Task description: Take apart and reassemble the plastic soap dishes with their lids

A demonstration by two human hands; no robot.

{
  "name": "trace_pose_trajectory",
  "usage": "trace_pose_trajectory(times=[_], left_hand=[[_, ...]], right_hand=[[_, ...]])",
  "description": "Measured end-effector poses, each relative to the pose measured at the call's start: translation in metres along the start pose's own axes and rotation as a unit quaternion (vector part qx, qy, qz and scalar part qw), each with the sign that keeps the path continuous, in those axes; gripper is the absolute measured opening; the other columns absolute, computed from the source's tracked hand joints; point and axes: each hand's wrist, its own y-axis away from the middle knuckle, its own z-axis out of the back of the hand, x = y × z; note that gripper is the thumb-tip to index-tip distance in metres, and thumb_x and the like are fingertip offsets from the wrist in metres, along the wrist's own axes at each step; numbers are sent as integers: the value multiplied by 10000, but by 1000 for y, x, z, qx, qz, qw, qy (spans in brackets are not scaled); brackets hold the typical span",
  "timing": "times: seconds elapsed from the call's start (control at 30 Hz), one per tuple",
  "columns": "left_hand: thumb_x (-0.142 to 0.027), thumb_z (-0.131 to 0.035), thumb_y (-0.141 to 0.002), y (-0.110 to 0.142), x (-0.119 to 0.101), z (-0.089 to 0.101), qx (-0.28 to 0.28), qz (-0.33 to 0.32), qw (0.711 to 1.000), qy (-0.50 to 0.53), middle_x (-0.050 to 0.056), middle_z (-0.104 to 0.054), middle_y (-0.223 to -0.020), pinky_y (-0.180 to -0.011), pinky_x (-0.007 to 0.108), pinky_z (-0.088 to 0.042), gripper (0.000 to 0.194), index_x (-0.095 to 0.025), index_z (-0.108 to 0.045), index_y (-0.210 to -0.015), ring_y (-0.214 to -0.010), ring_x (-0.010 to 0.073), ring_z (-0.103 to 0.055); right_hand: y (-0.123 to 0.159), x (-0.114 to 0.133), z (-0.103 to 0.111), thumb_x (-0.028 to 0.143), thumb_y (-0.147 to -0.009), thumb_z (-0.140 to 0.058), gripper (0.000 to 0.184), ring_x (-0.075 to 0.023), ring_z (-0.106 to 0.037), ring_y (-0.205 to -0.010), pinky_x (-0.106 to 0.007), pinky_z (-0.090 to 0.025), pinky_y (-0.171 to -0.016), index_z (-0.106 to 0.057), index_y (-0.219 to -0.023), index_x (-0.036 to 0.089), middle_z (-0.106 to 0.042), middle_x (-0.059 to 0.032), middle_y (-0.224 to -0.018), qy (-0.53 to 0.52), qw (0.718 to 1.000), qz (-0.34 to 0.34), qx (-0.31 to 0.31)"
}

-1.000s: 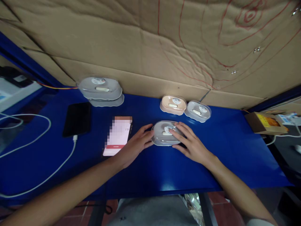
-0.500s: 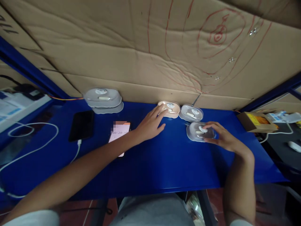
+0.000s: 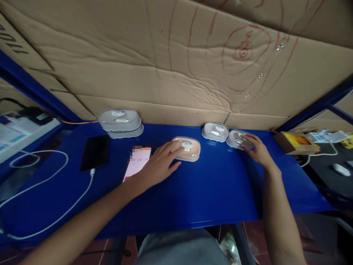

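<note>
My left hand [image 3: 162, 162] lies with outstretched fingers over the left part of a peach-coloured case with a clear cover [image 3: 194, 150]; its thumb is apart from the case. A pale round label and a small light bar show on top. My right hand [image 3: 257, 149] has its fingers and thumb around the right side of a grey case with a clear cover [image 3: 234, 140], which rests on the table. Just left of that one stands another grey case [image 3: 211, 133], close against the cardboard.
Two stacked grey cases [image 3: 129, 123] stand at the back left. A lit phone [image 3: 138, 158] with a timer lies by my left wrist, and a dark phone [image 3: 95, 152] on a white cable [image 3: 88, 189] further left. Cardboard [image 3: 124, 73] backs the blue table [image 3: 204, 198]; an open carton [image 3: 293, 143] sits right.
The peach case has come toward me and left under my left hand. My right hand has pushed its grey case back, beside the other grey one. The camera view has shifted slightly.
</note>
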Motion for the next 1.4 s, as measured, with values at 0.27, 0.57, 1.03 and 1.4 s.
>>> trace_pose_trajectory(times=[0.27,0.57,1.03,1.4], left_hand=[[-241,-704,-975,25,-17,6,25,-27,995,93,90,-571,-1456,-1125,505,-486,445,-323,-637,-1407,-1323,308,-552],[-280,-794,-906,35,-11,-9,24,43,986,158,170,-318,-1723,-1240,602,-354,982,-337,-193,-1680,-1583,389,-337],[-290,-919,-751,39,-12,13,137,65,966,208,123,-495,-1596,-1140,543,-446,1069,-320,-290,-1614,-1389,374,-535],[-577,-792,-880,35,-16,15,73,61,967,236,159,-511,-1560,-1140,525,-446,903,-281,-324,-1594,-1400,372,-531]], right_hand=[[-18,84,-54,553,-1058,-523,594,-366,-358,-1598,-678,-297,-1274,-487,-1595,304,-491,-119,-1653,-29,997,61,38],[28,185,-58,584,-996,-667,791,-354,-335,-1611,-619,-358,-1269,-349,-1667,312,-368,-125,-1732,-115,940,273,169],[25,163,-70,403,-1040,-652,459,-323,-539,-1434,-567,-467,-1188,-564,-1481,312,-571,-136,-1514,-142,968,170,116],[42,199,-59,692,-995,-585,613,-370,-479,-1465,-573,-389,-1186,-616,-1441,273,-555,-148,-1525,-132,916,326,190]])
